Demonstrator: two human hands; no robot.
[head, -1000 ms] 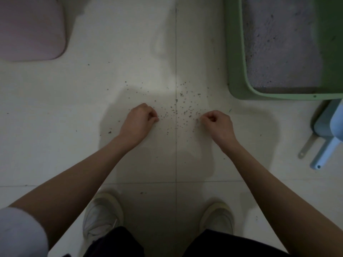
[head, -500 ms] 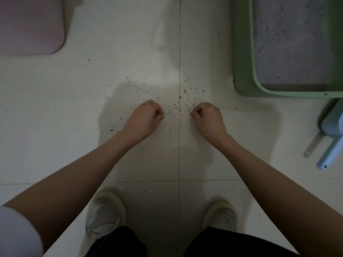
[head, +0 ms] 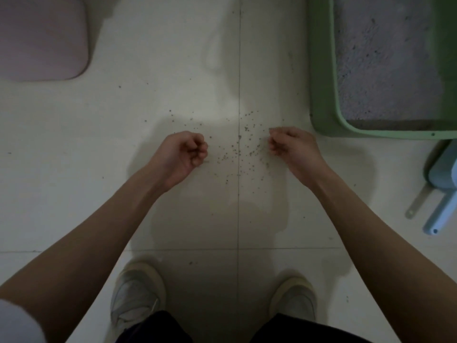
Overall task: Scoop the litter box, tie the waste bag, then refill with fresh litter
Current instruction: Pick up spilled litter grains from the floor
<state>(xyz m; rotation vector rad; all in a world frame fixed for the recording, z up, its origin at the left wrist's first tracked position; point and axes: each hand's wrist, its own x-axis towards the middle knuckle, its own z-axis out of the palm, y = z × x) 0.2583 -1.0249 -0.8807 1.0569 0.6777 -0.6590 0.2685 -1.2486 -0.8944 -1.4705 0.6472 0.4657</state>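
left hand (head: 184, 153): down low over the floor, fingers curled into a loose fist, knuckles turned toward the middle. Can't make out anything between the fingers — too dim and too small to say if it's got any grains pinched.

right hand (head: 291, 146): same deal on the other side, fingers curled in, tips pointing at the left hand. Honestly can't tell whether it's holding a few grains or nothing.

spilled litter (head: 238, 147): a scatter of little dark grains on the tile floor (head: 153, 95), right between the two hands, thickest around the grout line that runs up the middle. A few strays sit further out.

litter box (head: 321, 70): green, upper right corner of the view, well apart from the hands. Its near corner is not far from the right hand though. Pale greyish litter (head: 385, 58) inside with dark specks on top.

scoop thing (head: 440, 194): light blue plastic piece at the right edge, just below the box, a handle sticking down toward me — cut off by the frame, so can't say exactly what it is.

mat (head: 39, 38): pinkish, rounded corner, top left on the floor.

shoes (head: 137, 295): two pale sneakers at the bottom, one each side of the grout line, dark trousers above them.
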